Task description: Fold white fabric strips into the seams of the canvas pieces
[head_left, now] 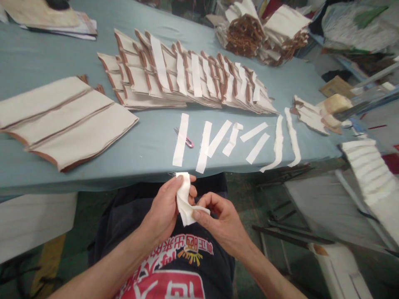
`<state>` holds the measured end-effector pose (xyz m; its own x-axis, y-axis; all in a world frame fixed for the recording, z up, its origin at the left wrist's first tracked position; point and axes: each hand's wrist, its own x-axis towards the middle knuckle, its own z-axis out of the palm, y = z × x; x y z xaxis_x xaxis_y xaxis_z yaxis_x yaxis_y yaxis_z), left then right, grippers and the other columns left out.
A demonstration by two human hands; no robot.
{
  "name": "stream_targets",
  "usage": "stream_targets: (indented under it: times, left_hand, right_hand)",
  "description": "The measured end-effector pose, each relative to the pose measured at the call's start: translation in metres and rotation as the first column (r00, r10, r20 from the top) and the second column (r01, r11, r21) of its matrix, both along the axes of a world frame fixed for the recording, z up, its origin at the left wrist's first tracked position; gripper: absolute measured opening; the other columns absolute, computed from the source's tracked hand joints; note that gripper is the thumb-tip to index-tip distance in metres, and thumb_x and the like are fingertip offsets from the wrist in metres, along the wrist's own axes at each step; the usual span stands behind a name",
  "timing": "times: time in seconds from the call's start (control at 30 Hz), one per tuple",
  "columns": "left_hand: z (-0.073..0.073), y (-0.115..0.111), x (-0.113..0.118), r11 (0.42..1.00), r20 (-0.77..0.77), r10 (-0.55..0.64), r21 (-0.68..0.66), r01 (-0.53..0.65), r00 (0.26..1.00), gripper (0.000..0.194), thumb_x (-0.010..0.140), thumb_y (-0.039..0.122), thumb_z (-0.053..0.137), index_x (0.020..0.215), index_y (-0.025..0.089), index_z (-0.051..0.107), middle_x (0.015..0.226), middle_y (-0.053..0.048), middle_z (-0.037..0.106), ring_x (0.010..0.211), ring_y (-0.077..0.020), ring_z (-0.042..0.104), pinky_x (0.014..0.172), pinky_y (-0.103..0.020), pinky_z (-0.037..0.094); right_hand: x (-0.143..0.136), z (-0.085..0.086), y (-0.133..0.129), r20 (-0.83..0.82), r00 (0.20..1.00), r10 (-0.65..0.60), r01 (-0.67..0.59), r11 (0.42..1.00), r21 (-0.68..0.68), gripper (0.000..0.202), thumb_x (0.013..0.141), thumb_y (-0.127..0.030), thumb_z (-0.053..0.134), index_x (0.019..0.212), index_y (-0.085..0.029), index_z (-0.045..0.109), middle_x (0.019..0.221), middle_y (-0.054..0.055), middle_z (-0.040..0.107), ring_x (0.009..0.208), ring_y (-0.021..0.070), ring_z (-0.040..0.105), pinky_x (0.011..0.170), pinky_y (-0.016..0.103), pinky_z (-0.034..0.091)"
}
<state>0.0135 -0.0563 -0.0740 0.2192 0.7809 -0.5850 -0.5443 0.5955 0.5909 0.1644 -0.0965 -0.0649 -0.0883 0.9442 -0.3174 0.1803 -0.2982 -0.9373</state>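
Just off the table's front edge, both my hands hold a white fabric strip (184, 195) above my lap. My left hand (165, 203) pinches its upper part, thumb on top, with a few loose threads sticking out at that end. My right hand (222, 220) grips the lower part between thumb and fingers, where the strip bends and folds over. On the table ahead lie several loose white strips (204, 147). A pair of small pink thread snips (189, 142) lies partly under one of them.
The blue-covered table (149, 145) carries a fanned row of cream panels with brown edging (140, 83), some topped with white strips. More panels (71, 120) lie at left. Bundles of fabric (246, 33) stand at the back. A white quilted piece (370, 170) hangs at right.
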Motion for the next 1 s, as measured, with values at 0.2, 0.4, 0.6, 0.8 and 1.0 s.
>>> stream_targets:
  times: [0.2,0.4,0.6,0.8,1.0]
  left_hand:
    - [-0.012,0.000,0.010,0.997,-0.084,0.025,0.075,-0.019,0.996,0.044,0.080,0.054,0.074,0.100,0.015,0.072,0.067,0.002,0.066,0.051,-0.0106,0.055,0.048,-0.021,0.044]
    - [-0.028,0.001,0.014,0.992,-0.188,0.063,0.123,-0.041,0.980,0.051,0.082,0.064,0.074,0.098,0.016,0.072,0.062,0.001,0.067,0.047,-0.0109,0.053,0.045,-0.020,0.041]
    - [-0.030,0.000,0.015,0.988,-0.239,0.065,0.150,-0.030,0.969,0.055,0.084,0.070,0.067,0.095,0.016,0.070,0.052,0.004,0.060,0.042,-0.0112,0.048,0.042,-0.022,0.035]
    - [-0.036,0.000,0.010,0.981,-0.312,0.059,0.194,0.002,0.948,0.054,0.087,0.068,0.067,0.097,0.015,0.075,0.058,0.000,0.066,0.047,-0.0136,0.051,0.046,-0.024,0.036]
    - [-0.025,-0.008,0.002,0.954,-0.347,-0.067,0.251,0.161,0.936,0.059,0.091,0.071,0.063,0.089,0.015,0.078,0.053,-0.002,0.066,0.044,-0.0135,0.047,0.044,-0.024,0.031]
  right_hand:
    - [-0.007,-0.006,-0.003,0.232,0.973,-0.001,-0.050,0.975,0.217,0.016,0.085,-0.025,0.073,0.073,-0.022,0.063,0.071,-0.002,0.067,0.064,0.0141,0.058,0.064,0.028,0.047]
    - [-0.014,-0.014,-0.009,0.276,0.961,-0.022,-0.063,0.954,0.294,0.016,0.086,-0.024,0.071,0.073,-0.022,0.062,0.070,-0.002,0.065,0.064,0.0144,0.058,0.064,0.028,0.045]
    - [-0.020,-0.019,-0.010,-0.046,0.996,-0.073,0.074,0.997,0.017,0.032,0.088,-0.046,0.073,0.075,-0.021,0.058,0.069,-0.002,0.059,0.064,0.0132,0.051,0.062,0.026,0.044]
    - [-0.013,-0.019,-0.010,-0.139,0.981,-0.132,0.123,0.990,-0.074,0.051,0.086,-0.067,0.073,0.076,-0.022,0.053,0.066,-0.004,0.049,0.060,0.0121,0.041,0.057,0.025,0.038]
    - [0.006,-0.003,-0.002,0.024,0.978,-0.205,0.198,0.964,0.175,0.034,0.094,-0.051,0.070,0.081,-0.021,0.059,0.075,0.000,0.059,0.069,0.0151,0.054,0.064,0.027,0.047]
